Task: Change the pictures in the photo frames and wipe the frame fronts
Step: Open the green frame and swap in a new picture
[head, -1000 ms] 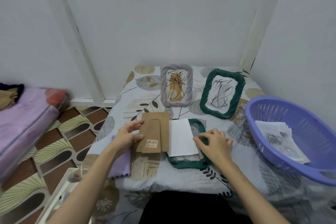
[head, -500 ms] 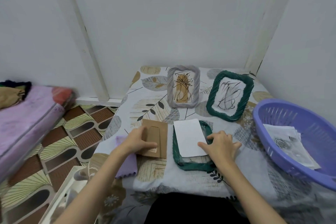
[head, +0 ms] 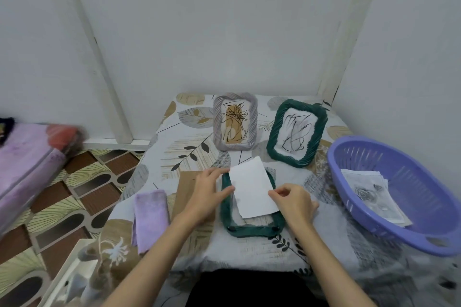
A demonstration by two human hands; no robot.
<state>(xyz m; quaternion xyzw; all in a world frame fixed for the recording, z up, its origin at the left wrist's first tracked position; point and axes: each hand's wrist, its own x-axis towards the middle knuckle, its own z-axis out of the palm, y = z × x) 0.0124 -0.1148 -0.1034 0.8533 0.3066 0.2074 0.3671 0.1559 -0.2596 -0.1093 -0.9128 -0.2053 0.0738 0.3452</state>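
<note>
Head view, looking down at bench (head: 324, 227) under leaf-print cloth. Green frame (head: 252, 228) lying face down at near centre, back open. White sheet (head: 252, 188) lying tilted across frame opening, blank side up, far corner sticking past frame's far edge. Left hand (head: 209, 194) at sheet's left edge, thumb and forefinger on either end of that edge, touching paper; fingers only lightly bent, firm grip not clear. Right hand (head: 295, 200) at sheet's near right edge, thumb and forefinger pinching paper, other fingers curled. Brown cardboard backing (head: 185, 189) flat on bench just left of frame, partly under left hand. Purple cloth (head: 149, 217) folded near left edge of bench, apart from backing. Grey frame (head: 234, 121) with brown-and-black drawing at far centre. Second green frame (head: 296, 132) with black scribble drawing just right of it, tilted. Purple basket (head: 399, 157) at right edge of bench, holding stack of printed sheets (head: 374, 194), rose picture on top. Pink mattress (head: 27, 162) on floor at far left. Patterned floor tiles (head: 74, 194) between mattress and bench.
</note>
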